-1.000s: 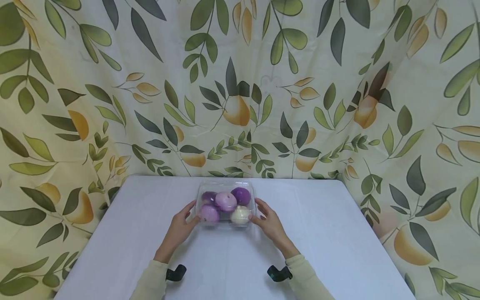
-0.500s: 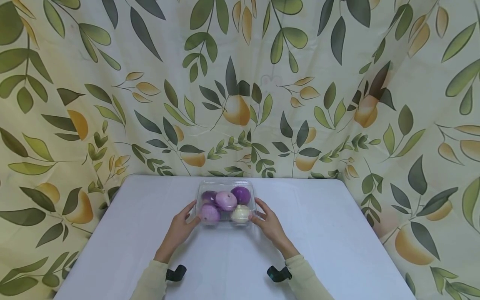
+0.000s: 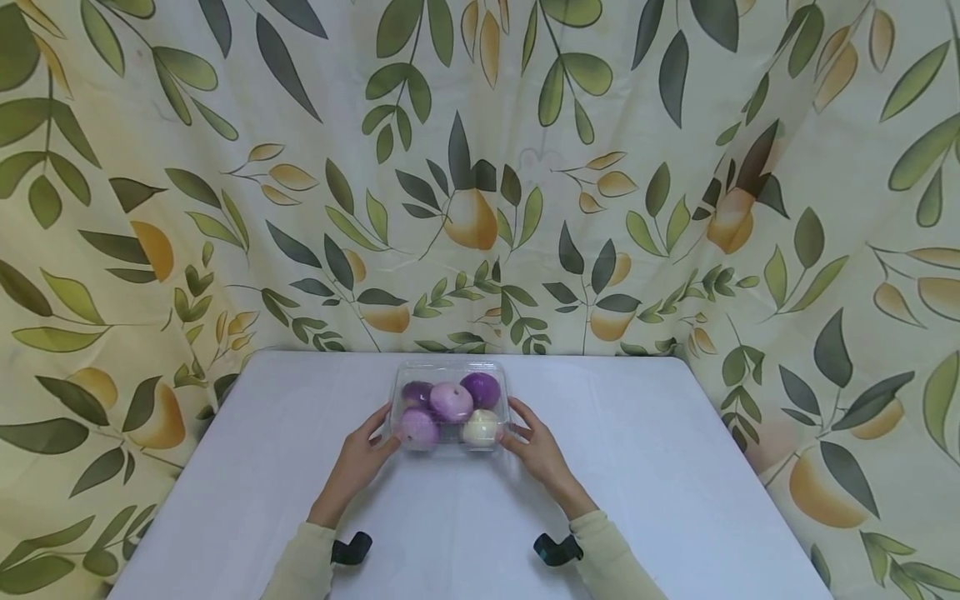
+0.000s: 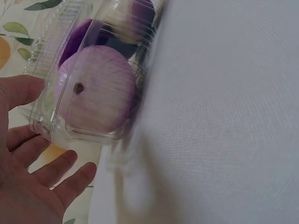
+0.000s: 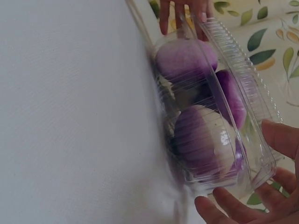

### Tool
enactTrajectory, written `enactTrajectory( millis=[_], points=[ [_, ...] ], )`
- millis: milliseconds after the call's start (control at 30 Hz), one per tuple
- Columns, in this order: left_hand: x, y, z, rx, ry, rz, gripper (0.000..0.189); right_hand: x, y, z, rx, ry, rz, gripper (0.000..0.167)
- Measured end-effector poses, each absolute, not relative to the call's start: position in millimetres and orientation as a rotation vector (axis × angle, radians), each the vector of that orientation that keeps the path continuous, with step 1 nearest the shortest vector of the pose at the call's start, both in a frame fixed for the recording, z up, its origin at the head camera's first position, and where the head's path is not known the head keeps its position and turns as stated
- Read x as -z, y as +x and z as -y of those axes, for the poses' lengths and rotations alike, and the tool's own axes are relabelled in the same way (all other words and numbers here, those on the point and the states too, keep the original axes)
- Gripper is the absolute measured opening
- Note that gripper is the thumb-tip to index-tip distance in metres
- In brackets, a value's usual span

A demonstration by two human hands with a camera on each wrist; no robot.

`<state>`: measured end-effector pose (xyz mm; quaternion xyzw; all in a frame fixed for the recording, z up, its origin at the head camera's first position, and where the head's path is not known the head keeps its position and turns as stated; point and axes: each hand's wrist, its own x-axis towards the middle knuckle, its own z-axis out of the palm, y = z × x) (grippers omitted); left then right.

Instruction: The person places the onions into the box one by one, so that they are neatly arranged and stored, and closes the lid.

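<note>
A clear plastic clamshell box [image 3: 452, 367] is at the middle of the table's far part, with several round purple and whitish vegetables [image 3: 452, 402] inside. Their exact kind is uncertain. At its left end my left hand [image 3: 358, 460] pinches the rim, thumb in front and fingertips beyond it. My right hand [image 3: 545, 458] holds the right end the same way. The left wrist view shows the thumb on the ribbed lid edge and several fingers spread below the corner. In the right wrist view, the box [image 5: 254, 93] appears tilted by the camera angle. Whether its base touches the cloth is unclear.
A white cloth covers the table [image 3: 465, 525]. Behind it hangs a curtain [image 3: 480, 225] printed with leaves and fruit, which also comes down along both sides. A small black camera device sits at each wrist, the left one [image 3: 352, 548] and the right one [image 3: 557, 548].
Both hands keep their hold on the box, which stays in nearly the same place. Only a very slight shift of the whole head view is visible.
</note>
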<state>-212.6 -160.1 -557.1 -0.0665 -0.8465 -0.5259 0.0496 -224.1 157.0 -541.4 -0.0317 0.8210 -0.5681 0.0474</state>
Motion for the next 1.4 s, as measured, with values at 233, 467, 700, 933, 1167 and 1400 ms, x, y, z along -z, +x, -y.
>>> enactTrajectory(
  millis=[233,467,700,933,1167,1400],
  points=[
    [563,-212,162,1.632,-0.178,2.581,0.063,544,-224,-157,1.707,-0.114,-2.529,0.073],
    [568,-212,162,1.624,-0.166,2.572,0.063,547,-225,-157,1.691,-0.079,-2.529,0.073],
    [571,-213,162,1.670,-0.148,2.588,0.066,547,-224,-155,1.676,-0.077,-2.555,0.073],
    [572,-211,160,1.659,-0.110,2.606,0.067,549,-224,-155,1.652,-0.094,-2.595,0.073],
    [569,-208,159,1.683,-0.144,2.608,0.064,551,-223,-153,1.677,-0.054,-2.553,0.069],
    [565,-208,155,1.707,-0.111,2.581,0.059,550,-224,-154,1.774,-0.023,-2.493,0.060]
  ],
)
